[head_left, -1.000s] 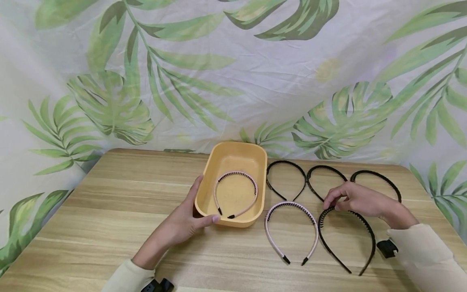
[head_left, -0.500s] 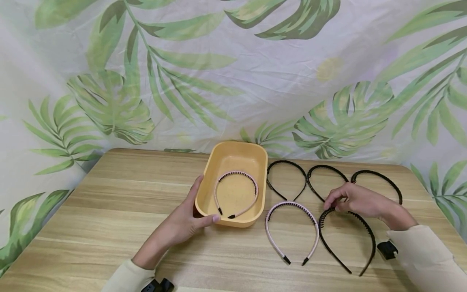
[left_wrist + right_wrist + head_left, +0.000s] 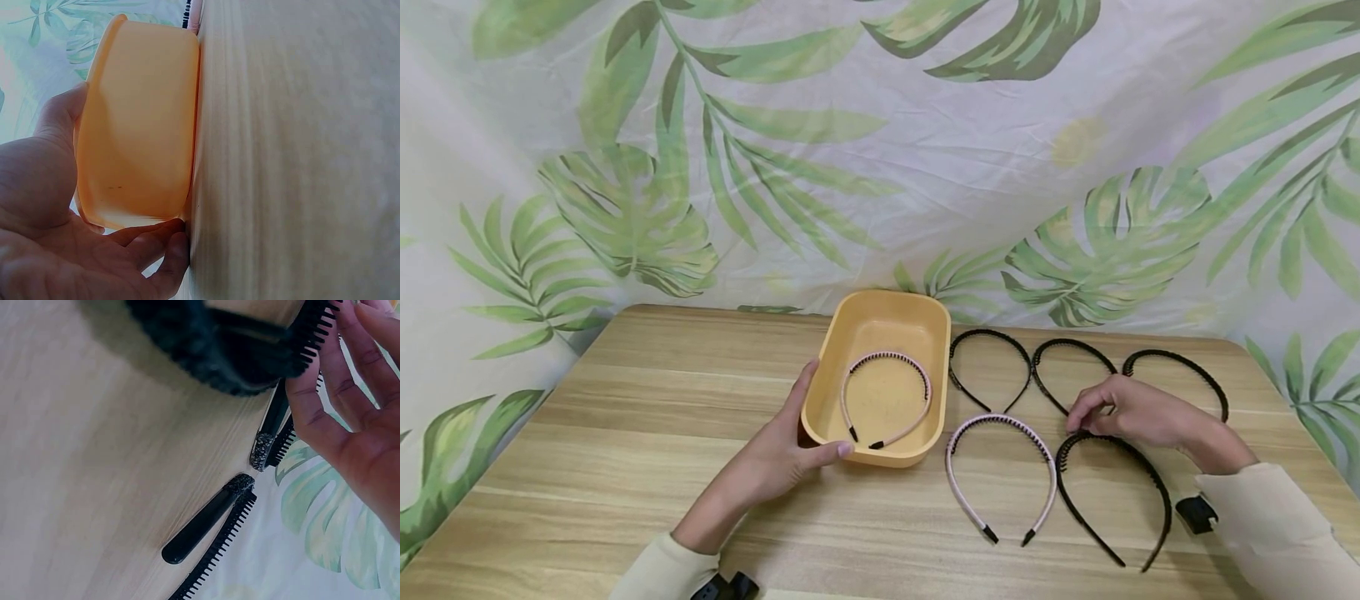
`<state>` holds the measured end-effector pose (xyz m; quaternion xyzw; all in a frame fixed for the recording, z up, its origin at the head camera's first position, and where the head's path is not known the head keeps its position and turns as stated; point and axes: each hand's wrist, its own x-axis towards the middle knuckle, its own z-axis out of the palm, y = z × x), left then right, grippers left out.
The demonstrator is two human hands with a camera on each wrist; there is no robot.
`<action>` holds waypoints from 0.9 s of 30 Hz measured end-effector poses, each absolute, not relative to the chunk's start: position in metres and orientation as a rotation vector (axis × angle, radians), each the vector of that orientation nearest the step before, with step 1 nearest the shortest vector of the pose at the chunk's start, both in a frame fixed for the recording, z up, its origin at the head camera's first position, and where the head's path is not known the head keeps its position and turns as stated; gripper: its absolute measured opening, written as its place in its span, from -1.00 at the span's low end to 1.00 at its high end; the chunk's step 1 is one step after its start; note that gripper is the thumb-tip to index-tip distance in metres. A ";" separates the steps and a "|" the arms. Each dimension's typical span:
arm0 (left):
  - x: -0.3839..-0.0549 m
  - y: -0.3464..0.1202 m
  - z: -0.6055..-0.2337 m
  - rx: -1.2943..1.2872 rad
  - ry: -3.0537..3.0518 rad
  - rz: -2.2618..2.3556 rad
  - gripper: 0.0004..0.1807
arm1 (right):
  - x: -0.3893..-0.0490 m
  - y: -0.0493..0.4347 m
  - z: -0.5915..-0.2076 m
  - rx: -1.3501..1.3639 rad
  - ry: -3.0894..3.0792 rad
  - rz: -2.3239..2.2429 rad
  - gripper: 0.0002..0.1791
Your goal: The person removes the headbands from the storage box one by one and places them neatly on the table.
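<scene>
My left hand point(image 3: 775, 454) grips the near left corner of a yellow plastic box point(image 3: 891, 297), its thumb over the front rim and its fingers along the side. A pink headband point(image 3: 889, 355) with dark comb teeth lies inside that box. My right hand point(image 3: 1138, 412) pinches the top of a black toothed headband point(image 3: 1166, 500), which appears large and close in the right wrist view point(image 3: 206, 359). Just left of this black one, another pink headband point(image 3: 1000, 418) lies on the table, curve away from me.
Behind, in a row along the table's back edge, lie three black headbands point(image 3: 988, 332), the right two partly covered by my right hand. Leaf-patterned cloth point(image 3: 820, 200) hangs behind the wooden table point(image 3: 647, 417).
Held in my right hand, the front black headband has tilted a little, and its tips have shifted slightly toward me. The left hand and box stay where they were.
</scene>
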<state>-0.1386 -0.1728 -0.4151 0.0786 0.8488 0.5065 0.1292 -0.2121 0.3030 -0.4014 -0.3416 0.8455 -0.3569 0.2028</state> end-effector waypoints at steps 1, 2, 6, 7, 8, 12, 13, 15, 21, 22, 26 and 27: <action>-0.138 -0.173 -0.415 0.231 2.468 1.471 0.33 | -0.212 0.303 -0.401 -0.946 2.358 -0.999 -0.71; -0.138 -0.173 -0.415 0.231 2.469 1.469 0.33 | -0.212 0.302 -0.401 -0.937 2.358 -0.999 -0.71; -0.138 -0.173 -0.415 0.229 2.468 1.469 0.33 | -0.211 0.301 -0.399 -0.902 2.364 -0.992 -0.73; -0.138 -0.173 -0.415 0.230 2.466 1.470 0.34 | -0.211 0.300 -0.398 -0.893 2.366 -0.991 -0.73; -0.138 -0.173 -0.415 0.227 2.465 1.471 0.34 | -0.211 0.300 -0.398 -0.884 2.369 -0.989 -0.73; -0.138 -0.173 -0.415 0.222 2.467 1.467 0.33 | -0.210 0.299 -0.396 -0.864 2.383 -0.977 -0.72; -0.138 -0.173 -0.415 0.221 2.470 1.465 0.33 | -0.209 0.299 -0.395 -0.861 2.387 -0.971 -0.72; -0.138 -0.173 -0.414 0.219 2.474 1.462 0.34 | -0.209 0.298 -0.394 -0.854 2.394 -0.970 -0.71; -0.137 -0.173 -0.414 0.228 2.486 1.448 0.34 | -0.208 0.296 -0.390 -0.830 2.393 -0.982 -0.72; -0.137 -0.173 -0.414 0.229 2.488 1.445 0.34 | -0.208 0.295 -0.389 -0.824 2.394 -0.982 -0.72; -0.137 -0.173 -0.414 0.228 2.492 1.438 0.34 | -0.207 0.293 -0.386 -0.806 2.409 -0.970 -0.72; -0.137 -0.173 -0.414 0.228 2.491 1.439 0.34 | -0.206 0.292 -0.385 -0.804 2.412 -0.968 -0.72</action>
